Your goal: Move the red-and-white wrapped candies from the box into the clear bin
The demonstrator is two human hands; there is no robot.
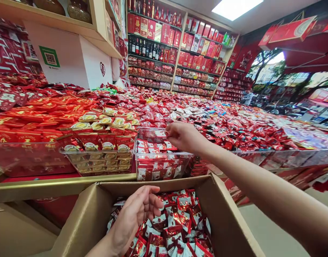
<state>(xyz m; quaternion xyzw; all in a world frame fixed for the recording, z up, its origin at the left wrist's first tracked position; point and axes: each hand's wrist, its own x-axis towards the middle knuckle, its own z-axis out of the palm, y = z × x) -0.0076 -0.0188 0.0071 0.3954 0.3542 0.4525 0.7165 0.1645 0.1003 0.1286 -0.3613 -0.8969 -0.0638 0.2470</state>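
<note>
My right hand point(182, 135) is over the back right part of a clear plastic bin point(164, 156), its fingers closed in a pinch. Whatever they hold, if anything, is hidden. Small red-and-white candy packets point(153, 170) stand in rows inside this bin. Lower down, my left hand point(138, 212) hovers above an open cardboard box point(225, 214), palm turned to the right. Its fingers are loosely curled and apart from the thumb, with nothing in them that I can see. Loose red-and-white candy packets point(174, 221) lie jumbled in the box.
Left of the bin stands another clear bin of durian packets point(109, 142), then a heap of orange-red packets point(43, 117). A gold edge point(59, 182) runs along the counter front. Mixed sweets point(246, 132) spread to the right. Shelves point(158, 50) rise behind.
</note>
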